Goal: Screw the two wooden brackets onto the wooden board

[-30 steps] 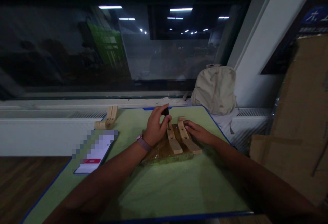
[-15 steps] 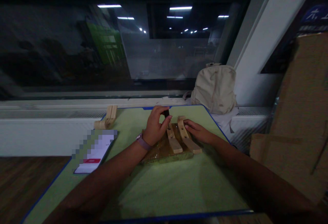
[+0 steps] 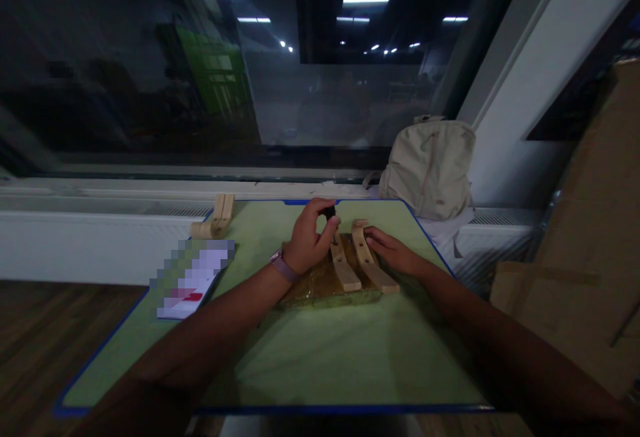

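Note:
My left hand, a watch on its wrist, is closed around the dark handle of a small screwdriver. The thin shaft points down at a hole near the upper end of a curved wooden piece. A second curved wooden piece with holes lies just to the right. My right hand has its fingers closed on that piece's right edge, near the upper bend. Both pieces rest on a flat package wrapped in brown tape. The fingers partly hide the screwdriver.
More curved wooden pieces stand at the table's back left corner. In front of them lies a printed sheet or booklet, partly pixelated. The green table has a blue edge. Behind it sits a beige backpack; large cardboard stands at the right.
The camera view has shifted slightly, so the scene sits a little higher and further right. Both hands keep the same hold on the screwdriver and the right wooden piece.

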Available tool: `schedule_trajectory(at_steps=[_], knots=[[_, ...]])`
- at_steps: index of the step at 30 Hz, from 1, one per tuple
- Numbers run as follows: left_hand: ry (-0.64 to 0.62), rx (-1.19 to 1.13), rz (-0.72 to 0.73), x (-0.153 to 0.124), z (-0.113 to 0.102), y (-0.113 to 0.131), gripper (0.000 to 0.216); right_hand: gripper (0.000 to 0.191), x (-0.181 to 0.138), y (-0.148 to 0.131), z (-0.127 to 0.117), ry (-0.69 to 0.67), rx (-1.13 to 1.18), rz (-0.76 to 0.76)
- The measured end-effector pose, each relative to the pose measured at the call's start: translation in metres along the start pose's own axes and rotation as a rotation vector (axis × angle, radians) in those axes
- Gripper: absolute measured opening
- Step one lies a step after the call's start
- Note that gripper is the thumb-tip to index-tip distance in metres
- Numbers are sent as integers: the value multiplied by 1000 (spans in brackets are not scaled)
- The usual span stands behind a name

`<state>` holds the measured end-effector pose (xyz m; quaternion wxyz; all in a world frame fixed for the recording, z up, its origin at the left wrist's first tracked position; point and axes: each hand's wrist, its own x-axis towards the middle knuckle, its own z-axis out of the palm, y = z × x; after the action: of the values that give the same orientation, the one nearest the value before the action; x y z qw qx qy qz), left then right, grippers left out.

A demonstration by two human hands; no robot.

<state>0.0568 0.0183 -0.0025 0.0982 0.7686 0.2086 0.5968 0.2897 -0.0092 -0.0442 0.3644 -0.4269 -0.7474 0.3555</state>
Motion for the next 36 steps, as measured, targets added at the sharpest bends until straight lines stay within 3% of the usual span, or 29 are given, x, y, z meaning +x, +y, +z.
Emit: schedule_trajectory(at_steps=[4,14,21,31,36], knots=[[49,76,104,5,-2,3,24,45,0,2,1,7,-14,-1],[-14,38,-47,2,-2,4,29,42,0,0,0,-5,-33,-1],[-3,143,73,7,-5,6,24,50,1,4,1,-2,-22,8],[-15,57,-73,-1,-1,1,33,48,1,3,0,5,-15,-6],[-28,68,38,4,-3,3,26,49,1,4,2,16,-13,-3]])
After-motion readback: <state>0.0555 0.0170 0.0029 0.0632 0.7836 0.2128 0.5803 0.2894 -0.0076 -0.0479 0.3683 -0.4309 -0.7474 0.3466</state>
